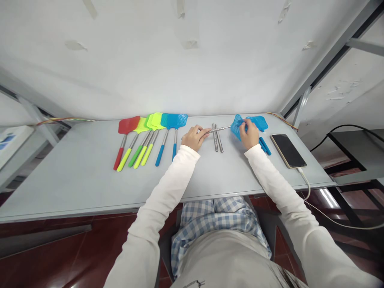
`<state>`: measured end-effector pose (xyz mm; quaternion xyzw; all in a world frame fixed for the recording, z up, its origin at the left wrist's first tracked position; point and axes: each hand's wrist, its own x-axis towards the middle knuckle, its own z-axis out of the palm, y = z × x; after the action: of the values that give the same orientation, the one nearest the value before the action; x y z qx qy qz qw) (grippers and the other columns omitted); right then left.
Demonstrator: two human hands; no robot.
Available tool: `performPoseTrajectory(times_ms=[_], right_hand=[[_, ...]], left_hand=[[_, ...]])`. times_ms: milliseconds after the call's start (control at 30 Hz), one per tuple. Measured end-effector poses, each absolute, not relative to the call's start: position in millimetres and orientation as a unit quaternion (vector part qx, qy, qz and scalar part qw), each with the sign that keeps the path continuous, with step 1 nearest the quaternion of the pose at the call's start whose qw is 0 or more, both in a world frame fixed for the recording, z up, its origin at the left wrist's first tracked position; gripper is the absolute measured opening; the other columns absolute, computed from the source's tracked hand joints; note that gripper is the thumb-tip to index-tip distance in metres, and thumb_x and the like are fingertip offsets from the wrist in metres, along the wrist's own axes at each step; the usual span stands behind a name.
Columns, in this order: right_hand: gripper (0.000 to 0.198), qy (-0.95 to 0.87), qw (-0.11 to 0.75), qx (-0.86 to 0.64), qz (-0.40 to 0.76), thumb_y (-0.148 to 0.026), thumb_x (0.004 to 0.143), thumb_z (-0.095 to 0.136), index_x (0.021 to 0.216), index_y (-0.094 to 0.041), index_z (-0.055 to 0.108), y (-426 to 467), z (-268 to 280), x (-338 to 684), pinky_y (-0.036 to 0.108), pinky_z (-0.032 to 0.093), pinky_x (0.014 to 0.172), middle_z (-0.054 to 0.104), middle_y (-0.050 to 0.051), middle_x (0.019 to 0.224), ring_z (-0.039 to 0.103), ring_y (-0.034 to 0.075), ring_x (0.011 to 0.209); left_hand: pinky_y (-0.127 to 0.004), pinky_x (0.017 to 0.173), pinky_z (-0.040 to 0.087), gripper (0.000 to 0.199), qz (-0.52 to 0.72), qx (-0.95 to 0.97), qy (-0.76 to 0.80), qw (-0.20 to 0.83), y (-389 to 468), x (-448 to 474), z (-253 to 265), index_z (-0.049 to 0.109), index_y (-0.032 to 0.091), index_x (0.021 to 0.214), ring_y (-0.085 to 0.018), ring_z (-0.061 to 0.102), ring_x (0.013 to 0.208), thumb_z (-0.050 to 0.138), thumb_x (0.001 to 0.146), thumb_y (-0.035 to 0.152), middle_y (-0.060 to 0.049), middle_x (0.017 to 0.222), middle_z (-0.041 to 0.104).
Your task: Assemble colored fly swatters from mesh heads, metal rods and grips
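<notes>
My left hand (194, 137) is closed around a thin metal rod (220, 129) held roughly level above the table. At its right end sits a blue mesh fly swatter head (236, 127), which my right hand (249, 134) pinches. Between my hands, two loose metal tubes (216, 140) lie side by side on the table. Just beyond my right hand are another blue swatter head (260, 122) and blue handle grips (265, 145), partly hidden by the hand and sleeve.
A row of fly swatters in red (129, 125), yellow, green and blue (177, 121) lies to the left on the grey table (78, 176). At the right lies a phone (288, 151) with a white cable (306, 180). A white wall (135, 72) stands behind.
</notes>
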<state>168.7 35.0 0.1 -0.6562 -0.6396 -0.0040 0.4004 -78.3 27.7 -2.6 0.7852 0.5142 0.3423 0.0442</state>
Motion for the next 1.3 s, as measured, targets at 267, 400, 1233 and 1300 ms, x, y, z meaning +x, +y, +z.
performPoseTrajectory(times_ms=[267,400,1233,1300], right_hand=[[0.023,-0.352,0.670,-0.548,0.357,-0.042,0.084,0.053,0.072,-0.024,0.046,55,-10,176,0.028,0.048,0.063,0.051,-0.004,0.065,0.054,0.013,0.067],[0.013,-0.268,0.674,-0.443,0.527,-0.018,0.076,0.063,0.070,-0.021,0.052,50,-5,167,0.025,0.052,0.069,0.063,-0.003,0.068,0.060,0.010,0.068],[0.023,-0.296,0.668,-0.381,0.567,-0.014,0.074,0.069,0.092,-0.026,0.063,43,-13,162,0.028,0.053,0.088,0.073,-0.005,0.092,0.067,0.011,0.085],[0.023,-0.290,0.666,-0.383,0.571,-0.014,0.073,0.068,0.092,-0.026,0.063,44,-14,161,0.029,0.053,0.089,0.072,-0.005,0.091,0.067,0.011,0.085]], left_hand=[[-0.035,0.080,0.035,0.050,0.308,0.809,0.500,0.003,36,-80,-8,0.067,0.031,0.115,-0.023,0.054,0.087,0.027,0.094,0.051,-0.010,0.095,0.064],[-0.036,0.079,0.034,0.051,0.306,0.799,0.517,0.002,38,-80,-9,0.067,0.030,0.113,-0.023,0.054,0.086,0.025,0.094,0.050,-0.011,0.094,0.064],[-0.037,0.082,0.033,0.044,0.224,0.773,0.593,-0.026,33,-78,0,0.063,0.030,0.117,-0.023,0.053,0.096,0.026,0.097,0.042,-0.009,0.102,0.063],[-0.036,0.082,0.033,0.043,0.225,0.772,0.594,-0.025,34,-78,-1,0.063,0.029,0.117,-0.023,0.053,0.096,0.027,0.097,0.041,-0.009,0.102,0.062]])
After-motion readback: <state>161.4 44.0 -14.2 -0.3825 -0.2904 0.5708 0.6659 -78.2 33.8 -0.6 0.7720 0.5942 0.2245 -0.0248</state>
